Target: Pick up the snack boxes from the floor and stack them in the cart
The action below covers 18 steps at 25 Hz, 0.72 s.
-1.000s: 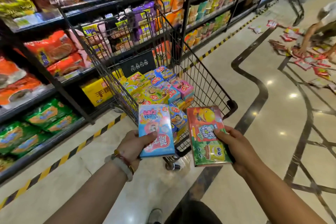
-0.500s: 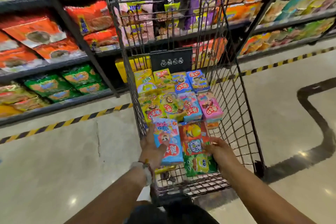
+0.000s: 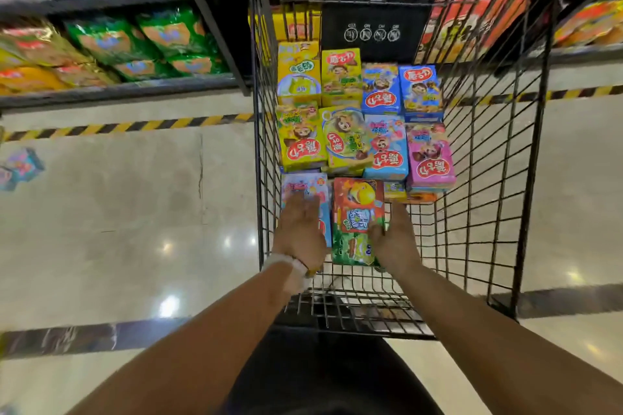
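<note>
hands: 2 | left grip (image 3: 301, 226) flat (on blue box (image 3: 318, 187)) | right grip (image 3: 392, 236) pinching red box (image 3: 357, 212)

Both arms reach forward, left hand (image 3: 301, 229) flat with fingers extended, right hand (image 3: 395, 239) loosely curled.

Both hands are now down inside the cart (image 3: 499, 178). The left hand (image 3: 301, 232) lays the blue snack box (image 3: 305, 187) flat at the near left, its fingers spread on top. The right hand (image 3: 392, 239) sets the red-and-green snack box (image 3: 357, 209) beside it, no longer held above the rim.
</note>
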### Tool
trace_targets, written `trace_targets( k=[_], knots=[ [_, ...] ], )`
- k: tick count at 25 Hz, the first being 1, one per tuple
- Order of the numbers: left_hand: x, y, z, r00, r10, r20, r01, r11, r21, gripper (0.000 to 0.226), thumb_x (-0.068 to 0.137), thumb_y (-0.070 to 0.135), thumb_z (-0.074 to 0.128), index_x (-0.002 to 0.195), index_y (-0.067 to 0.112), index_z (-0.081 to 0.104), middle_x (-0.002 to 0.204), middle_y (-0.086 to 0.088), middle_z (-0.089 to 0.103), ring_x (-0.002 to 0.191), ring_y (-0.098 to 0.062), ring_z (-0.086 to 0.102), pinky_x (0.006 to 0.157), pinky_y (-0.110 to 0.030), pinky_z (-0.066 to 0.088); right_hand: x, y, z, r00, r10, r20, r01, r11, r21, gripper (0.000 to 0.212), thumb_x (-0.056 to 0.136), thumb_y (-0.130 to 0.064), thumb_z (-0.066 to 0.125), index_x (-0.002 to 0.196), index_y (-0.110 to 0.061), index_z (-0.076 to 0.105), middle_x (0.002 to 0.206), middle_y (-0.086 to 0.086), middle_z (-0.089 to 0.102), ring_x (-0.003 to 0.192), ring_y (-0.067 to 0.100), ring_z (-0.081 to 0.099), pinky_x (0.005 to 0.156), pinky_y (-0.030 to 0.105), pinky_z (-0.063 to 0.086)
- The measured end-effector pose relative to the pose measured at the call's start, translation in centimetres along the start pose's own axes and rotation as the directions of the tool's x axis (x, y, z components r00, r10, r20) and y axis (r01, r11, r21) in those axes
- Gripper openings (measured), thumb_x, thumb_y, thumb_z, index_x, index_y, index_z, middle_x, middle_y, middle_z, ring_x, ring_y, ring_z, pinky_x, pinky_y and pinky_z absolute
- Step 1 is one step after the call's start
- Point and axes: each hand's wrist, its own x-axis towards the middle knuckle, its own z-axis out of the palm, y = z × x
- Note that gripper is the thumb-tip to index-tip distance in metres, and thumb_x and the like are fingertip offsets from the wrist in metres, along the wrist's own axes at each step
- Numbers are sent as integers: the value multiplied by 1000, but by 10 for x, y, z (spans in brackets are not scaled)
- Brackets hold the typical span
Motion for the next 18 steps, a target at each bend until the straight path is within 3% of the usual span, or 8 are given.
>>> trace_targets(
  k=[1, 3, 5, 8, 11, 13, 15, 18],
  knots=[
    [-1, 0, 3, 998, 56, 38, -58, 997, 49, 68, 96, 24, 43, 151, 11, 4, 158, -13, -7, 146, -27, -5, 118, -34, -1, -4, -2, 0, 990, -139, -24, 134, 980, -148, 56, 96, -19, 49, 146, -4, 28, 149, 21, 29, 139, 37, 26, 110, 37, 26],
    [1, -3, 3, 989, 87, 122, -103, 986, 133, 68, 97, 25, 40, 150, 10, 1, 158, -13, -8, 146, -27, -6, 118, -36, 0, -5, -3, 7, 943, -313, 114, 333, 880, -339, 54, 96, -32, 38, 146, -10, 32, 153, 20, 21, 142, 39, 15, 114, 43, 20],
    [12, -9, -2, 984, 49, 171, -84, 976, 203, 70, 97, 21, 41, 150, 7, -3, 157, -15, -10, 145, -28, -8, 119, -37, 3, 8, -13, 13, 919, -297, 260, 387, 806, -448, 68, 91, -49, 13, 148, -15, 26, 156, 19, 12, 144, 40, 2, 118, 48, 14],
    [28, -6, -19, 964, -25, 264, -42, 969, 244, 72, 97, 17, 44, 148, 2, -6, 156, -18, -10, 145, -32, -7, 118, -39, 7, 27, -33, 12, 936, -198, 292, 333, 770, -544, 57, 102, -40, 24, 151, -21, 4, 158, 11, -6, 144, 35, -12, 117, 39, 4],
    [28, 2, -28, 949, -53, 312, -39, 959, 280, 77, 93, 12, 49, 149, 1, -3, 156, -19, -6, 145, -34, -3, 117, -41, 14, 21, -43, 10, 946, -188, 265, 308, 775, -552, 59, 101, -36, 33, 151, -25, 4, 159, 7, -5, 144, 36, -8, 116, 40, 11],
    [29, 6, -34, 951, -37, 306, -78, 932, 354, 72, 91, 14, 52, 148, 1, 11, 154, -21, 9, 143, -34, 11, 115, -41, 21, 21, -46, 9, 949, -181, 258, 302, 757, -580, 58, 100, -35, 38, 151, -25, 12, 159, 8, 1, 144, 37, 1, 113, 43, 20],
    [34, 12, -52, 968, 43, 246, -151, 886, 439, 61, 88, 20, 55, 142, 5, 29, 145, -18, 30, 135, -33, 30, 109, -41, 27, 27, -55, 3, 948, -191, 254, 313, 705, -636, 56, 98, -33, 43, 148, -24, 22, 156, 13, 12, 140, 37, 15, 108, 45, 28],
    [39, 19, -97, 970, 203, 134, -237, 913, 333, 59, 90, 20, 56, 141, 5, 33, 146, -15, 33, 136, -31, 31, 111, -40, 29, 28, -77, -13, 933, -251, 258, 359, 694, -624, 54, 96, -31, 46, 147, -22, 28, 153, 16, 22, 138, 35, 25, 107, 42, 31]
  ],
)
